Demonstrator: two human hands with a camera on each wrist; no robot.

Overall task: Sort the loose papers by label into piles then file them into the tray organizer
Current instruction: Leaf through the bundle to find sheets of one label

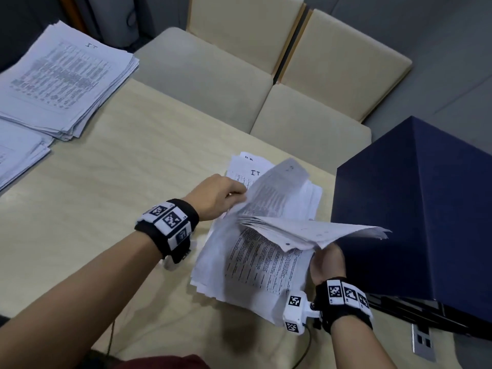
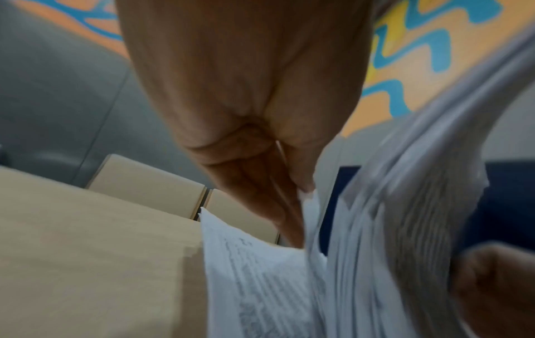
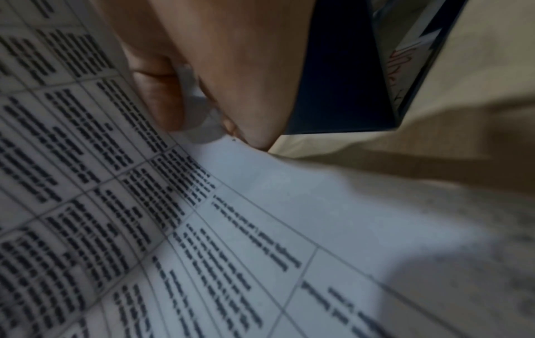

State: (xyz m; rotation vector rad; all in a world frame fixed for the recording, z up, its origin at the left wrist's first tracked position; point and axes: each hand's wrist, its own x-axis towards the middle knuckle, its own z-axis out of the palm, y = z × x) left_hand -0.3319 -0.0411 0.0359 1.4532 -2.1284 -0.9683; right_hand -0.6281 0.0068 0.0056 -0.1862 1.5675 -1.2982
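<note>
A loose stack of printed papers lies on the table next to the dark blue tray organizer. My left hand pinches the edge of one sheet and lifts it off the stack; the sheet below it reads "IT". In the left wrist view the fingers close on that sheet's corner. My right hand grips a raised bundle of sheets by its near edge, fanned above the stack. In the right wrist view the thumb presses on a table-printed page.
A sorted pile marked "IT" sits at the table's far left, with another pile in front of it. Two beige chairs stand behind the table. A socket panel and cables lie near the organizer's base.
</note>
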